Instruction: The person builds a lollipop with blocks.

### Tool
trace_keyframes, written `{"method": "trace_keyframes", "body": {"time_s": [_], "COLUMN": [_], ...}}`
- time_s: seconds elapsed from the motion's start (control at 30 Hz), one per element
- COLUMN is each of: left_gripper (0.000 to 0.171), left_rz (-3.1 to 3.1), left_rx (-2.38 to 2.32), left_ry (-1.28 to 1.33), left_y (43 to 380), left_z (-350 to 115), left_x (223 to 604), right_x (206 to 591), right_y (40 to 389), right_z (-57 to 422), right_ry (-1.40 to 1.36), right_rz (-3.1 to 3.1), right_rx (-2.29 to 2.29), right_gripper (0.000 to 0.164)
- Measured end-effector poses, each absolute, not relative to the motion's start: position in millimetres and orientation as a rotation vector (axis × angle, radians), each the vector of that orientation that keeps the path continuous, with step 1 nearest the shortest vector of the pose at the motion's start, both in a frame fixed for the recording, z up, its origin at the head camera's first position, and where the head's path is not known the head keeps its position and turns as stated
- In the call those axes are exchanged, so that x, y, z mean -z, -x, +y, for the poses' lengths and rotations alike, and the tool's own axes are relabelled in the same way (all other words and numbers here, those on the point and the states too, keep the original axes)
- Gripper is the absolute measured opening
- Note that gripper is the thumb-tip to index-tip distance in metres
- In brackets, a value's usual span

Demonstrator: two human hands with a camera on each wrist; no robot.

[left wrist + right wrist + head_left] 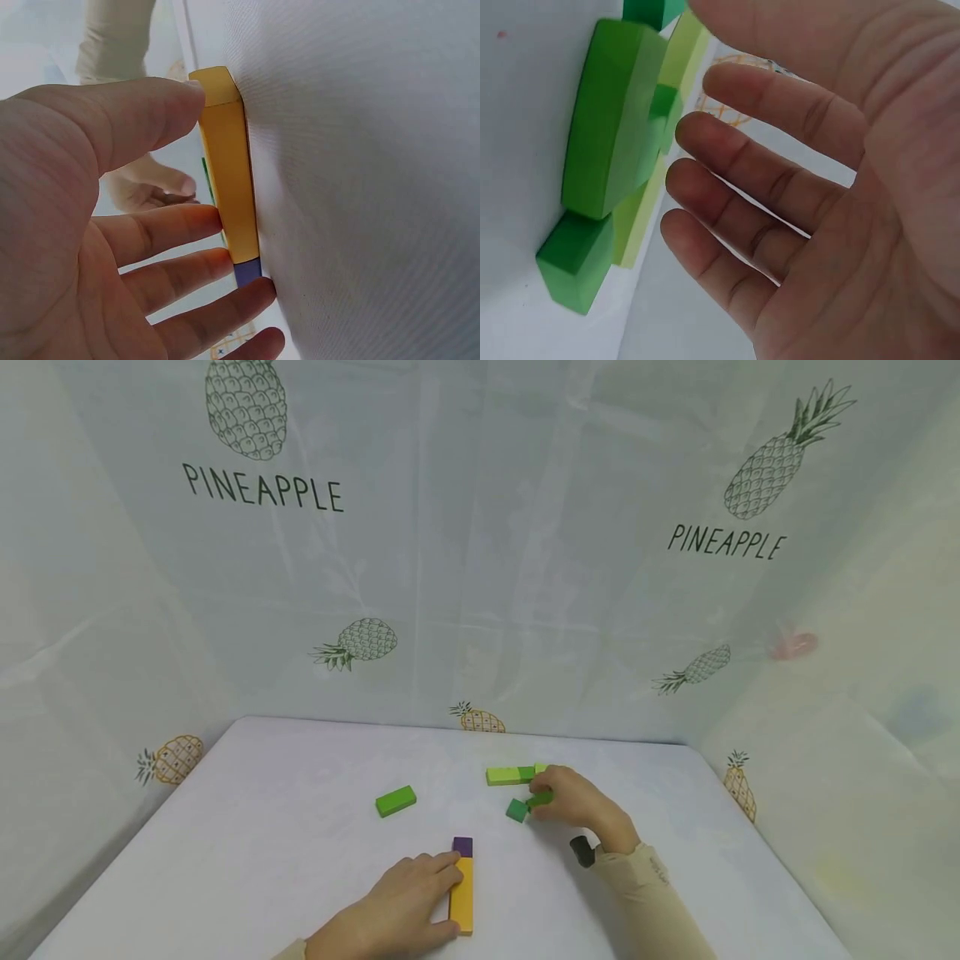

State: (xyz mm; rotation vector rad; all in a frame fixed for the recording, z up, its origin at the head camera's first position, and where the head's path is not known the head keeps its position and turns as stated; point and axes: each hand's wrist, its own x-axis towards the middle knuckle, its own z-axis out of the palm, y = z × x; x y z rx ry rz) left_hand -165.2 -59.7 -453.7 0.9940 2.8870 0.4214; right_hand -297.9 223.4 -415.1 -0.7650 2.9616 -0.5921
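Leftmost on the worktop (285, 835), a loose green block (396, 802) lies slantwise, its right end farther from me. Next, my left hand (405, 893) rests along an orange block (463, 902), fingers loosely spread, thumb by its near end; light, even pressure should suit it, so the purple cube (462, 847) at its far end isn't nudged out of line. That bar's long axis runs straight away from me, purple end foremost. Farther off, a lime row (502, 775) runs crosswise. Nearer, a dark green cube (517, 810) sits by the left end of a mid-green block (540, 799), also roughly crosswise. My right hand (576, 797) is at that block, fingers extended, slightly parted, not visibly gripping; I'd line fingertips up with its long sides, sparing the cube.
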Motion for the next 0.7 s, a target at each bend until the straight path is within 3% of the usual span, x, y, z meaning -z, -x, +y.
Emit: {"method": "trace_keyframes", "body": {"time_s": [0.17, 0.4, 0.7], "left_gripper": [0.049, 0.048, 0.05], "left_rz": [2.904, 2.919, 2.879], "left_rx": [-0.423, -0.432, -0.418], "left_ry": [-1.004, -1.034, -0.987], "left_y": [164.6, 163.7, 165.5], "left_z": [-60.0, -60.2, -59.8], "left_x": [454.5, 455.4, 452.2], "right_x": [417.4, 421.3, 423.0], "right_y": [301.1, 303.2, 301.1], "right_z": [225.5, 219.3, 217.0], "right_ry": [0.733, 0.915, 0.861], "right_rz": [2.97, 2.981, 2.977], "right_rx": [0.562, 0.582, 0.54], "right_gripper": [0.035, 0.04, 0.039]}}
